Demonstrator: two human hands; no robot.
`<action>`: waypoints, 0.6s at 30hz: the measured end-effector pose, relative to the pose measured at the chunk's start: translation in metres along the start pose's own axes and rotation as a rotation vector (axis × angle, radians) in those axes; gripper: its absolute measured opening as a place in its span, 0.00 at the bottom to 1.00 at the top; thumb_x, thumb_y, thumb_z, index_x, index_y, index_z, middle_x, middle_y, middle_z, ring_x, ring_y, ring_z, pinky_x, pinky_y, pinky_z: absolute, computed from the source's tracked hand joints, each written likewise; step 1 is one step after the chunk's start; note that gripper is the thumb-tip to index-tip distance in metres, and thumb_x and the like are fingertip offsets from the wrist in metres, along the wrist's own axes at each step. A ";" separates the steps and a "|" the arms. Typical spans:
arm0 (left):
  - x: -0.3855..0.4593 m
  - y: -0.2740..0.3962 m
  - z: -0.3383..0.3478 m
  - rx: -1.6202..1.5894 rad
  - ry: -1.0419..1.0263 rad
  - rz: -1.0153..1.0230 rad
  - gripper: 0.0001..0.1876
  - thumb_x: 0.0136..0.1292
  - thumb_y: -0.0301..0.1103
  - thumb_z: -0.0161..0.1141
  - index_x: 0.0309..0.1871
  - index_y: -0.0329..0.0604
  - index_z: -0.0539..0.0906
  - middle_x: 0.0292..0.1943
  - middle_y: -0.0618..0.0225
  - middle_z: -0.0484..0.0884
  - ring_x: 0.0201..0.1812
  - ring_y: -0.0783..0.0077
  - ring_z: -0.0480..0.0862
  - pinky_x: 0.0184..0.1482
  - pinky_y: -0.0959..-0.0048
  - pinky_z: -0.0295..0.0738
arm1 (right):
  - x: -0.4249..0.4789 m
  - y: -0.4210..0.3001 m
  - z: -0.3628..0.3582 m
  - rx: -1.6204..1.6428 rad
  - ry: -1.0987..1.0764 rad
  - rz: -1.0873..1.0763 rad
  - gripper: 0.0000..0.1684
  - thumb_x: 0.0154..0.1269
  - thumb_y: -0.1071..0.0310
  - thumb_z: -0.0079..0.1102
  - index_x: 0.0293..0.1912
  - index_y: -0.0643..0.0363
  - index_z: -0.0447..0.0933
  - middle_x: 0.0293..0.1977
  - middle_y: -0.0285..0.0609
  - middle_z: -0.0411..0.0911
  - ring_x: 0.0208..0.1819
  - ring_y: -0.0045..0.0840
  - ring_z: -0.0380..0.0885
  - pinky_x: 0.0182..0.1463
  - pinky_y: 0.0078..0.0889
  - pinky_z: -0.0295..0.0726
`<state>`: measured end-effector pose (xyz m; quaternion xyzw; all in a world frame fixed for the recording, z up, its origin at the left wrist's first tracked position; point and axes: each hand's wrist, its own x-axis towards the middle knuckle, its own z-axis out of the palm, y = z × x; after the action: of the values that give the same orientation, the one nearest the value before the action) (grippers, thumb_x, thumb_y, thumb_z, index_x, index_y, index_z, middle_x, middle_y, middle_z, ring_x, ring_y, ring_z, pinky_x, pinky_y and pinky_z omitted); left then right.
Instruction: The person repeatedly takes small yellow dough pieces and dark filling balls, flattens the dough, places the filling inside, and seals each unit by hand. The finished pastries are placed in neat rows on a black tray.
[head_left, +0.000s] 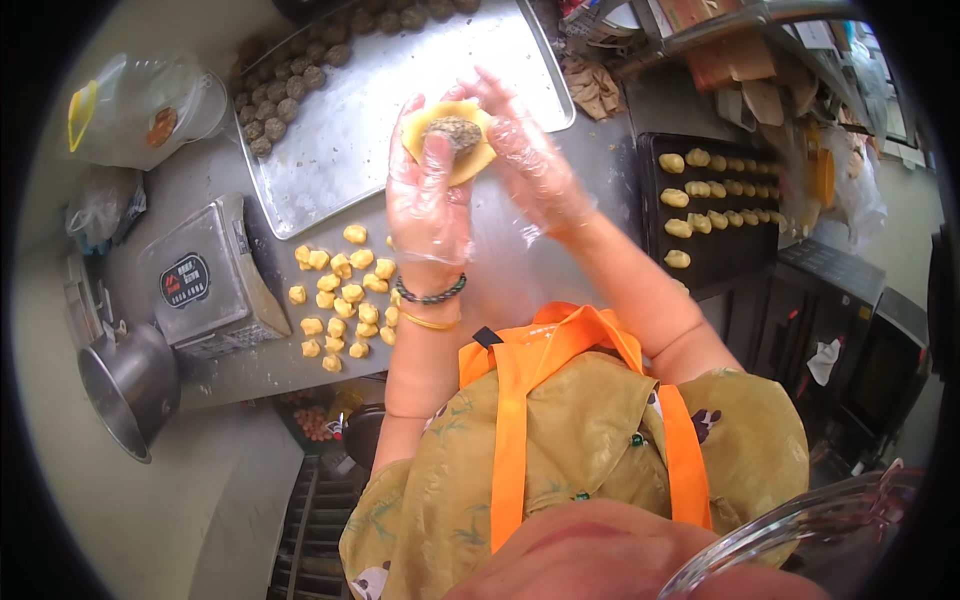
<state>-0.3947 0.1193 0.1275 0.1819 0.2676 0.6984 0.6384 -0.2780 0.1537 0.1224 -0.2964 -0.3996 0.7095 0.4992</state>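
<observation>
My left hand (429, 202), in a clear plastic glove, holds a flat round of yellow dough (471, 163) with a dark speckled filling ball (459, 130) on it. The left thumb presses on the ball. My right hand (529, 154), gloved too, is at the right edge of the dough with its fingers spread; whether it touches the dough is not plain. Behind the hands lies a metal tray (345, 161) with rows of filling balls (287, 110) along its left and far sides. Several small yellow dough pieces (343, 307) lie on the metal worktop, left of my left wrist.
A black baking tray (660, 274) at the right bears rows of shaped dough pieces (675, 197). To the left are a box-shaped scale (217, 277), a metal pot (131, 382) at the worktop's edge and a clear plastic bag (135, 112). Crumpled brown paper (592, 88) lies beyond the metal tray's right corner.
</observation>
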 end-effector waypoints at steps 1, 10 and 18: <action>-0.006 -0.002 0.007 0.039 -0.022 0.039 0.30 0.81 0.32 0.51 0.79 0.31 0.54 0.70 0.49 0.73 0.68 0.60 0.77 0.69 0.64 0.75 | -0.008 0.004 0.011 0.133 0.031 0.033 0.35 0.81 0.56 0.52 0.77 0.60 0.56 0.71 0.46 0.66 0.71 0.30 0.68 0.75 0.34 0.66; -0.077 0.020 0.069 0.819 -0.253 0.490 0.28 0.73 0.25 0.56 0.76 0.34 0.66 0.73 0.56 0.71 0.76 0.58 0.67 0.77 0.61 0.60 | -0.072 -0.042 0.065 0.561 -0.075 -0.238 0.29 0.84 0.50 0.41 0.75 0.52 0.61 0.79 0.50 0.54 0.80 0.38 0.55 0.82 0.43 0.56; -0.120 -0.017 0.096 0.754 -0.043 0.615 0.18 0.81 0.28 0.50 0.70 0.36 0.75 0.64 0.62 0.81 0.62 0.72 0.79 0.68 0.71 0.73 | -0.117 -0.066 0.052 0.175 -0.056 -0.465 0.17 0.82 0.58 0.52 0.61 0.55 0.70 0.74 0.51 0.62 0.75 0.31 0.62 0.78 0.34 0.62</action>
<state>-0.3095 0.0148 0.2037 0.4856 0.4224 0.7051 0.2976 -0.2510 0.0413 0.2081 -0.1322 -0.4079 0.6154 0.6614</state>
